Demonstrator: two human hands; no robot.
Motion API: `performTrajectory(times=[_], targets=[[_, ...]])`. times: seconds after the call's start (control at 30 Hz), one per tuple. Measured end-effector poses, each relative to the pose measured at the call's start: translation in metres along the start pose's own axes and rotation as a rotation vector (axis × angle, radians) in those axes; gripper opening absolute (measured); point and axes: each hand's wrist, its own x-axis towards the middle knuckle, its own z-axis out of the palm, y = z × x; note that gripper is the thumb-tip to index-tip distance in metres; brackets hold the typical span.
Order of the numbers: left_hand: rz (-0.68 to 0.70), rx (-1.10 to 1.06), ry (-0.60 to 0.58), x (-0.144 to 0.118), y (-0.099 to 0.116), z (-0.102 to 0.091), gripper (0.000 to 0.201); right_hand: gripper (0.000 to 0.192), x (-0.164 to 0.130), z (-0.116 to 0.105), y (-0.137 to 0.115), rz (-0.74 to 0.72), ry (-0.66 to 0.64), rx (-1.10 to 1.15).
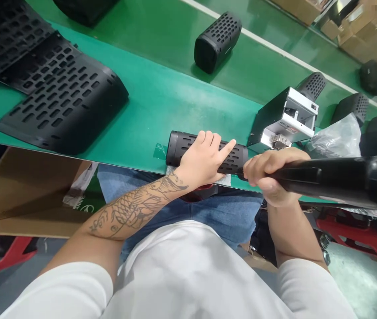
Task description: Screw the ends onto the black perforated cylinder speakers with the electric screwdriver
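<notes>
Your left hand (205,157) lies flat over the perforated black tube (206,157), fingers spread and pressing down rather than wrapped, the index finger stretched toward the tube's right end. Your right hand (271,175) is clenched around the barrel of a black power tool (338,181), with its nose meeting that same right end of the tube.

The tube lies at the near edge of the green bench (155,106), its long axis running left to right across your body, and the tool lines up along nearly the same axis, coming in from the right. So the tube's open end sits directly left of your right fingers, touching or just short of the tool tip; your knuckles hide the exact contact. Your left hand is the one on the tube itself; your right hand reaches it only through the tool.

Farther out, a grey metal box unit (283,122) stands just behind your right hand, with a crumpled clear bag (336,137) beside it. A finished perforated cylinder (217,42) lies well apart on the belt, and flat perforated black sheets (62,99) lie to the left. Cardboard (25,190) sits below the bench edge.

The small label on the box unit is too blurred to read, and I see no other writing.
</notes>
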Motion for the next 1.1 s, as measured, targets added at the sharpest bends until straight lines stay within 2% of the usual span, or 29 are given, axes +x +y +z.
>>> performTrajectory(times=[0.07, 0.13, 0.33, 0.53, 0.6, 0.7, 0.83, 0.9, 1.0, 1.1], targets=[[0.0, -0.019, 0.001, 0.001, 0.001, 0.0, 0.109, 0.03, 0.003, 0.004, -0.003, -0.115, -0.026, 0.032], [-0.004, -0.031, 0.005, 0.001, 0.001, 0.0, 0.108, 0.024, 0.005, 0.006, -0.006, -0.15, -0.047, 0.04], [-0.018, -0.053, -0.008, 0.002, 0.002, 0.0, 0.104, 0.034, 0.005, 0.005, -0.007, -0.17, -0.056, 0.007], [-0.037, -0.063, -0.009, 0.001, 0.003, 0.001, 0.111, 0.033, -0.001, 0.01, -0.006, -0.188, -0.042, 0.006], [-0.037, -0.038, -0.018, 0.001, 0.003, 0.001, 0.112, 0.034, -0.001, 0.006, -0.011, -0.177, -0.012, 0.004], [-0.044, 0.006, -0.031, 0.001, 0.007, 0.001, 0.11, 0.039, 0.006, -0.018, -0.019, -0.225, 0.147, 0.008], [-0.074, 0.033, -0.03, 0.003, 0.014, 0.001, 0.11, 0.036, 0.03, -0.072, -0.009, -0.425, 0.606, -0.16], [-0.076, 0.027, -0.057, 0.003, 0.013, -0.002, 0.112, 0.038, 0.042, -0.096, 0.005, -0.468, 0.741, -0.301], [-0.018, -0.002, -0.128, -0.002, 0.0, -0.013, 0.115, 0.049, 0.05, -0.114, 0.024, -0.424, 0.795, -0.392], [0.024, -0.005, -0.145, -0.011, -0.023, -0.024, 0.117, 0.054, 0.044, -0.11, 0.022, -0.336, 0.783, -0.379]])
